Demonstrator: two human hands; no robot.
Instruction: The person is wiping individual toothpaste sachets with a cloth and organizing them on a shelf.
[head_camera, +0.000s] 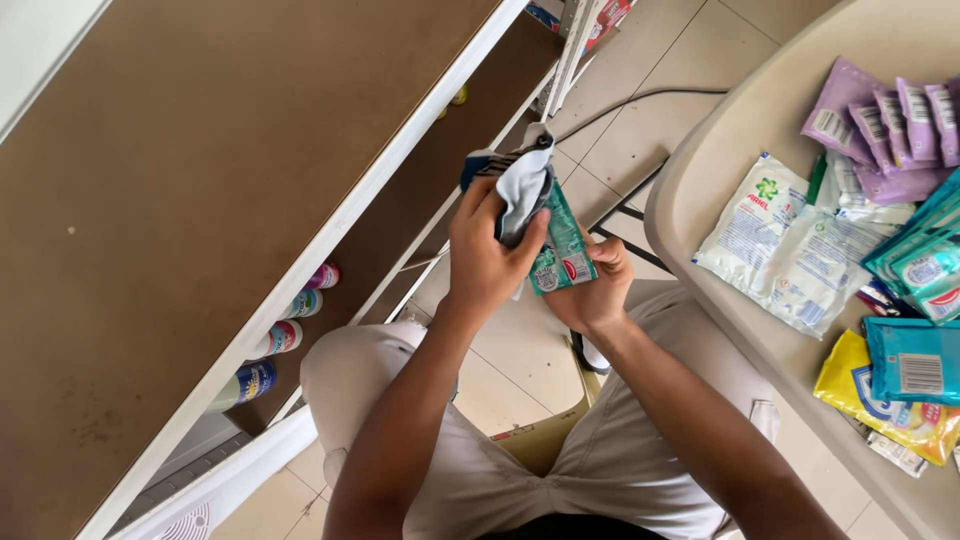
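Sachets (560, 245), a green strip of them, stand upright between both hands above the lap, clear of the table's left edge. Left hand (490, 255) clamps their upper part with a pale cloth (522, 190); right hand (598, 290) grips the lower end. White packets (790, 250) lie on the beige table (700, 180).

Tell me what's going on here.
A seated person holds a bunch of small sachets in both hands over their lap. The left hand grips the top of the bunch, the right hand supports it from below. To their right, a beige table carries more sachets: purple ones, white packs, teal ones and a yellow pack. To their left stands a brown shelf, with bottles on a lower level.
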